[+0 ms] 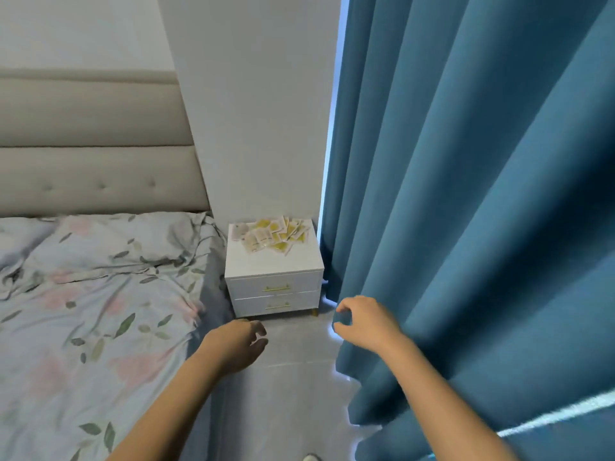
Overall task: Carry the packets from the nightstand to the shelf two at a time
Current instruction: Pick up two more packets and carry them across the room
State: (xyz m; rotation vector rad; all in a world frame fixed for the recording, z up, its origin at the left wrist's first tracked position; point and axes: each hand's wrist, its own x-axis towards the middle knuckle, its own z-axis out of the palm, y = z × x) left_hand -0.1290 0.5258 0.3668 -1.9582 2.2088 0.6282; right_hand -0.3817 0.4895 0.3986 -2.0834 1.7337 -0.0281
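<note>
the packets (271,235) lie in a loose, overlapping heap on top of the nightstand (273,261), well ahead of both hands and a little nearer the right one's side. they are small flat square sachets, some pale cream with faint print, others bright yellow, piled toward the back half of the top so the front part shows bare white. the nightstand is a white two-drawer unit with slim gold handles and short gold legs, standing between the bed (93,294) beyond the left hand and the blue curtain (482,211) beside the right hand.

the left hand (238,347) reaches forward over the grey floor (293,377), fingers loosely curled and apart, grasping nothing. the right hand (362,324) is level with it, just at the curtain's edge, thumb and fingers bent into a loose open claw, also empty; whether it touches the cloth cannot be told. both hands are well short of the nightstand, below its drawer fronts in the view. the bed carries a rumpled floral cover, with a padded beige headboard (93,144) behind it.
</note>
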